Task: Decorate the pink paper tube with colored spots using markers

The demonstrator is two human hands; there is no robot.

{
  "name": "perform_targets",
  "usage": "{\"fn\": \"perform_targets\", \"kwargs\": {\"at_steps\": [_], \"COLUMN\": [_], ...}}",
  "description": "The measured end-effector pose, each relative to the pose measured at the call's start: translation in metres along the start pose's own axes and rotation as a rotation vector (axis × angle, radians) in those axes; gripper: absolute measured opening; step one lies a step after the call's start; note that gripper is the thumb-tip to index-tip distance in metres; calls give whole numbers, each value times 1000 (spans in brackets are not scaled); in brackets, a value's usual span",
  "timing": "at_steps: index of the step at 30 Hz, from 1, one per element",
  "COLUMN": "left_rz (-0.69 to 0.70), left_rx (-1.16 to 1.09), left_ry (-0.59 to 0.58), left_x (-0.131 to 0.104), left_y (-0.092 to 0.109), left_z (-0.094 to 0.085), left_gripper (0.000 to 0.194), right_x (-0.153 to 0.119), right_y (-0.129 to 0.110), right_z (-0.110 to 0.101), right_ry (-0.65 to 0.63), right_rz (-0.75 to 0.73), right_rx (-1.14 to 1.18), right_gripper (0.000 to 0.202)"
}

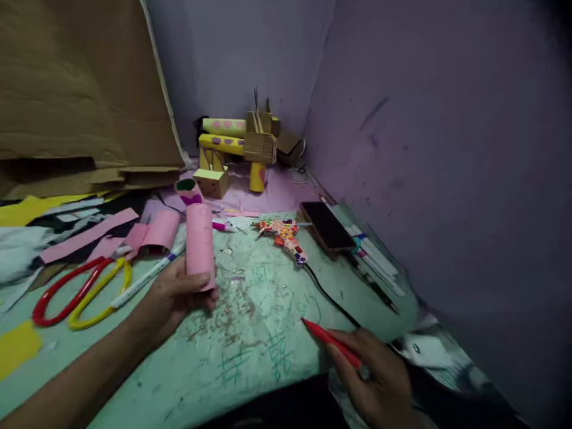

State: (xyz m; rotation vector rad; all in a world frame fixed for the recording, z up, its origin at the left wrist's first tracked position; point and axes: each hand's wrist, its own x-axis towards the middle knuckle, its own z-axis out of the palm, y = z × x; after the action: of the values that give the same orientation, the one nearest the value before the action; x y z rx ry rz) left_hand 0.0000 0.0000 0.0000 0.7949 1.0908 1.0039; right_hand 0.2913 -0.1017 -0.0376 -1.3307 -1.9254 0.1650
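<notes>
My left hand [181, 292] is wrapped round the lower part of a pink paper-covered tube [199, 241], which stands nearly upright above the green tabletop. In my right hand [375, 372], near the front edge, is a red marker [330, 342] pinched between thumb and fingers. Its tip points left and up, close to green scribbles on the surface; whether it touches cannot be told. Left of the tube lie a white marker [152, 277] and scissors [96, 292] with one red and one yellow handle. A patterned glue gun [283, 235] rests beyond the two hands.
A phone [328, 226] and several markers [378, 262] lie along the right wall. The glue gun's black cord [330, 298] runs towards my right hand. Cardboard pieces with yellow tubes [223, 143] stand at the back. Pink strips [96, 232] and a large cardboard sheet [84, 83] are left.
</notes>
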Motion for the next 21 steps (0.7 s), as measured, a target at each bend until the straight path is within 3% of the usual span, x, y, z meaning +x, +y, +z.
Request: {"fn": "perform_targets", "kwargs": {"at_steps": [8,21], "left_rz": [1,13], "left_rx": [-16,-28], "left_ry": [-32,-25], "left_x": [-4,-2], "left_y": [0,0], "left_z": [1,1], "left_gripper": [29,33], "right_x": [-6,-6], "right_y": [6,4], "right_z": [7,6], "right_ry": [80,69], "right_rz": [67,102], "right_rx": [34,-29], "right_gripper": [13,14]}}
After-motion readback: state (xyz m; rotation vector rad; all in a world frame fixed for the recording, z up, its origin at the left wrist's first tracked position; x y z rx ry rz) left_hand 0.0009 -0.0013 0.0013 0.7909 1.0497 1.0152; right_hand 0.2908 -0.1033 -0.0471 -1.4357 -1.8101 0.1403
